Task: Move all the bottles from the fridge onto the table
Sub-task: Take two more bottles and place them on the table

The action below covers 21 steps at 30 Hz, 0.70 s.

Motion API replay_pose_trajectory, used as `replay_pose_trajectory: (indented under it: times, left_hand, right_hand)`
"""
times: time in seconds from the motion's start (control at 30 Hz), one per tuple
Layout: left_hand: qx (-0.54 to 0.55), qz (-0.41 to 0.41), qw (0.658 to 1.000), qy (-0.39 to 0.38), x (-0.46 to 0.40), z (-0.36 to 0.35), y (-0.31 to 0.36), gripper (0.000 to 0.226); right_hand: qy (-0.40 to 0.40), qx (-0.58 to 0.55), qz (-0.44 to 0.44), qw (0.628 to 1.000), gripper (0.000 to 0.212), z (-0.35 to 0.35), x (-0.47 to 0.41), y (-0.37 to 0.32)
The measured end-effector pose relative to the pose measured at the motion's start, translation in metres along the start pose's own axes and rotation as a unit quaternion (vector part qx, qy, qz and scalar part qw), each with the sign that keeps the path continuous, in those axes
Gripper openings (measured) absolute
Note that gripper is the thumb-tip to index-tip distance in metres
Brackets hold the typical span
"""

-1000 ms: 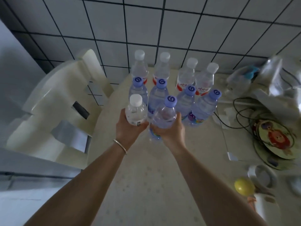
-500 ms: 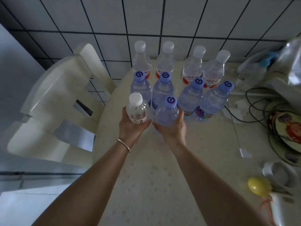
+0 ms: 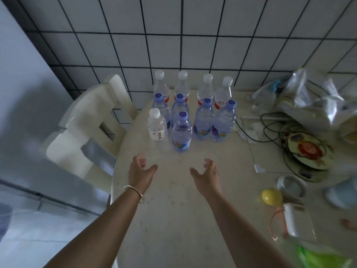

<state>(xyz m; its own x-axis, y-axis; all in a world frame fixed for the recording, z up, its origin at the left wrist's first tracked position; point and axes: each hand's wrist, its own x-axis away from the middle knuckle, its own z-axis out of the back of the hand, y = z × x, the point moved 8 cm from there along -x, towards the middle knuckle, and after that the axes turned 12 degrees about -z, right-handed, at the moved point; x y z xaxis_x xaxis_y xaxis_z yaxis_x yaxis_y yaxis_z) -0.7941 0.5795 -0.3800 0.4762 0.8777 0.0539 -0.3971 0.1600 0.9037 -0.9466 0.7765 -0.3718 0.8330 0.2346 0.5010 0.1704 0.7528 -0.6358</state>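
Note:
Several water bottles stand upright in rows on the cream table (image 3: 173, 219) near the tiled wall. In front stand a white-capped clear bottle (image 3: 157, 128) and, to its right, a blue-capped bottle (image 3: 181, 132). Behind them is a row of blue-capped bottles (image 3: 203, 120), and at the back a row of white-capped bottles with red labels (image 3: 206, 88). My left hand (image 3: 140, 173) is open, a little nearer than the white-capped bottle and apart from it. My right hand (image 3: 207, 176) is also open, nearer than the blue-capped bottle, holding nothing.
A cream chair (image 3: 87, 128) stands at the table's left edge. On the right lie plastic bags (image 3: 313, 101), black cables (image 3: 270, 122), a decorated round plate (image 3: 307, 149), a small bowl (image 3: 291, 185), a yellow ball (image 3: 272, 197) and a white device (image 3: 291, 219).
Both hands have let go of the two front bottles, which now stand on the table, and have drawn back towards me with fingers spread.

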Motion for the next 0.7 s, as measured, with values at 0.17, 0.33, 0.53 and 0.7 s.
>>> replay_pose_trajectory:
  times: [0.17, 0.33, 0.53, 0.7]
  left_hand:
    - [0.017, -0.025, 0.999, -0.013, 0.071, 0.013, 0.009, 0.057]
    - [0.021, -0.049, 0.999, -0.008, 0.161, 0.037, 0.017, 0.053]
    - [0.017, -0.039, 0.999, 0.015, 0.294, 0.079, 0.008, 0.055]
    - [0.031, 0.018, 0.999, 0.028, 0.399, 0.108, -0.029, 0.057]
  right_hand:
    - [0.004, 0.024, 0.041, 0.999, 0.063, 0.017, 0.061, 0.032]
    - [0.009, 0.054, 0.109, 0.993, 0.066, 0.026, 0.130, 0.069]
    - [-0.026, 0.112, 0.151, 0.982, 0.065, 0.021, 0.215, 0.130]
    - [-0.074, 0.154, 0.165, 0.971, 0.064, 0.004, 0.284, 0.183]
